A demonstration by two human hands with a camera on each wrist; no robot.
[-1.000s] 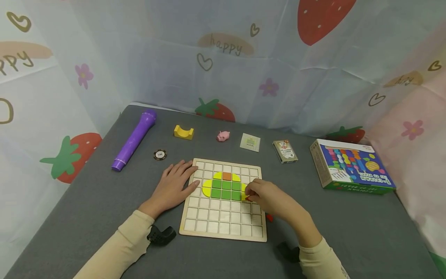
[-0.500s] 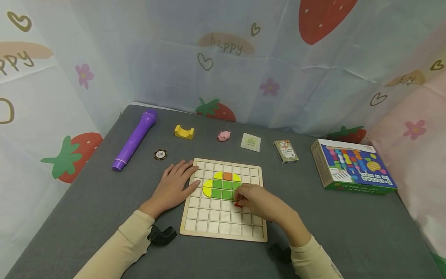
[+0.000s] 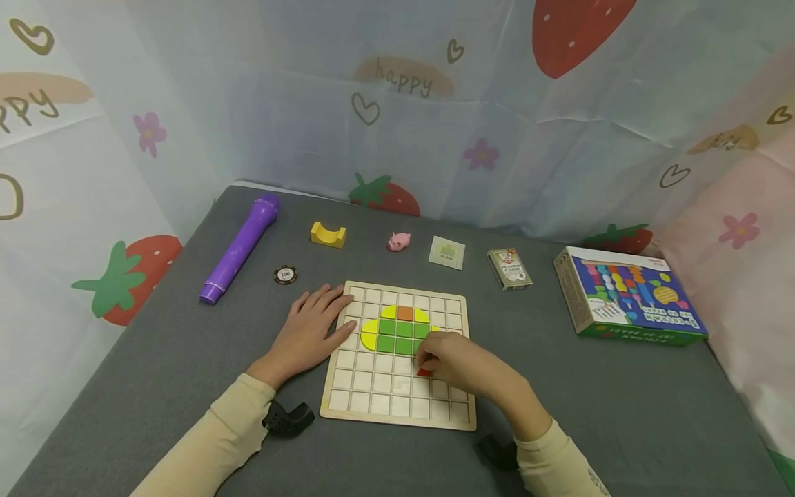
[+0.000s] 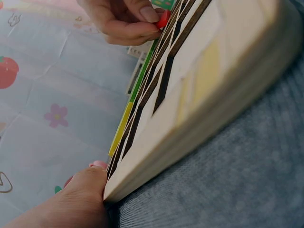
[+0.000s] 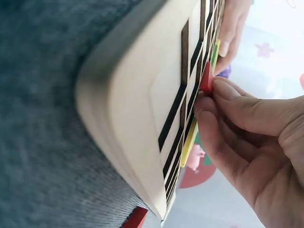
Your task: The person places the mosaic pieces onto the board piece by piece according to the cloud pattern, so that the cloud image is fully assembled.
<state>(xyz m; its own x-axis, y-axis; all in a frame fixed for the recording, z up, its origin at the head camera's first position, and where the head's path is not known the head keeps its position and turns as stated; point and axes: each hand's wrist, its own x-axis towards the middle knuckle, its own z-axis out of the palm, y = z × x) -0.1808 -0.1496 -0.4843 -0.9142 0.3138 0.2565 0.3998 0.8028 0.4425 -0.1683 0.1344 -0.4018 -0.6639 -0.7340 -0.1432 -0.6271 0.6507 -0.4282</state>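
A pale wooden grid board (image 3: pixel 366 400) lies on the dark table, with green tiles (image 3: pixel 386 327), yellow curved tiles (image 3: pixel 369 335) and one orange tile (image 3: pixel 405 314) in its cells. My right hand (image 3: pixel 456 359) pinches a small red tile (image 3: pixel 424 372) between thumb and fingertips, at the cells just below the green tiles. In the right wrist view that red tile (image 5: pixel 206 80) stands tilted against the grid. My left hand (image 3: pixel 313 331) lies spread at the board's left edge, thumb and fingertips touching the rim. Part of the right-hand yellow tiles is hidden behind my right hand.
Another red piece (image 5: pixel 135 218) lies beside the board's right side. Behind the board are a purple microphone (image 3: pixel 241 248), a poker chip (image 3: pixel 286 275), a yellow block (image 3: pixel 328 236), a pink pig (image 3: pixel 398 241), a pattern card (image 3: pixel 446 253), playing cards (image 3: pixel 509 269) and a box (image 3: pixel 630 297).
My right hand has moved left and toward me with the red tile, away from the right-hand yellow tiles to the cells below the green ones. My left hand has stayed put.
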